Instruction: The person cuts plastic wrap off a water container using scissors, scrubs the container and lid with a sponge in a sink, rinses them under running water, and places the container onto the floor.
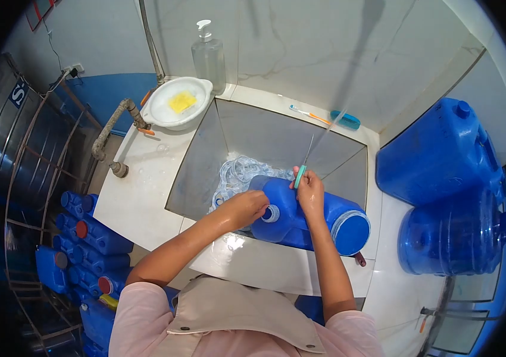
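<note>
Along the bottom edge, a beige apron (244, 306) faces the near rim of the white tabletop (229, 250). Just past it, a blue plastic jug (291, 229) lies on its side across the front edge of a sunken grey basin (297, 134), its wide round lid (351, 233) toward the right and its small neck (271, 213) toward the left. The left hand (246, 208) has its fingers curled beside that neck; whether this grip holds anything cannot be told. The right hand (310, 191), above the jug, has its grip closed on a teal-handled bladed tool (301, 176), blade upward. Pale strands (238, 172) heap at the basin's left, leaving bare room behind the jug up to the back wall. Left of the basin, the wet tabletop runs free to its outer edge. On the right, a clear blue bottle (446, 238) lies near an upright jerrycan (428, 152), crowding that side. Along the back ledge rest an orange-handled brush (312, 115) and a teal scrub brush (345, 119); at the back left corner, a white bowl (158, 116) with a yellow sponge (182, 102) stands before a pump bottle (208, 62).
</note>
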Tool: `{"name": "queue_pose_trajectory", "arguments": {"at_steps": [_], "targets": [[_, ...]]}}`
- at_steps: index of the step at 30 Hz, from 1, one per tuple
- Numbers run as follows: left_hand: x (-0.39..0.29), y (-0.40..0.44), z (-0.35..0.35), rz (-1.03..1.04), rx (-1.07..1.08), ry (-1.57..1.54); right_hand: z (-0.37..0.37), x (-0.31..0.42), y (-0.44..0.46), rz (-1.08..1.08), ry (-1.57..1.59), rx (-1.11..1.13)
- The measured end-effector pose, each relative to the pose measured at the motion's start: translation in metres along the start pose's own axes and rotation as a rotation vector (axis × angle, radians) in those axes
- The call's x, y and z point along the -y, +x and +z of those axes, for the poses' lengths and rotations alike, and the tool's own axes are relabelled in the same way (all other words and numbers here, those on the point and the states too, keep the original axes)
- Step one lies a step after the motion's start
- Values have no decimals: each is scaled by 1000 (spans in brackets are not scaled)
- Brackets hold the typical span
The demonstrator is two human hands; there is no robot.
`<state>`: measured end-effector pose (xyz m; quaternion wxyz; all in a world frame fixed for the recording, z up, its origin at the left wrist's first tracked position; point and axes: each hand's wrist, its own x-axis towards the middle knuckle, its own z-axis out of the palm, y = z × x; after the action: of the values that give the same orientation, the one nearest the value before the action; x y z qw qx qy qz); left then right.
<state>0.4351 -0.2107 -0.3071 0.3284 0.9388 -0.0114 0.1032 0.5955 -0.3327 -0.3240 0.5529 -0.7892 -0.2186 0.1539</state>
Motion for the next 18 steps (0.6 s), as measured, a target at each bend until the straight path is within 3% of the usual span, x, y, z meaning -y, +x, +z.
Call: {"name": "queue_pose_trajectory", "arguments": {"at_steps": [5, 7, 11, 13, 18], "targets": [[-2, 0, 10, -33, -108, 60, 0, 3, -4, -16, 61, -2], [-1, 4, 3, -345, 27, -314, -1, 3, -3, -19, 22, -9], [15, -1, 20, -435, -33, -431, 0, 2, -1, 0, 10, -2], [25, -6, 33, -563, -85, -766, -1, 3, -2, 13, -3, 2], [20, -17, 38, -721, -88, -799, 1, 0, -3, 10, 25, 5]]}}
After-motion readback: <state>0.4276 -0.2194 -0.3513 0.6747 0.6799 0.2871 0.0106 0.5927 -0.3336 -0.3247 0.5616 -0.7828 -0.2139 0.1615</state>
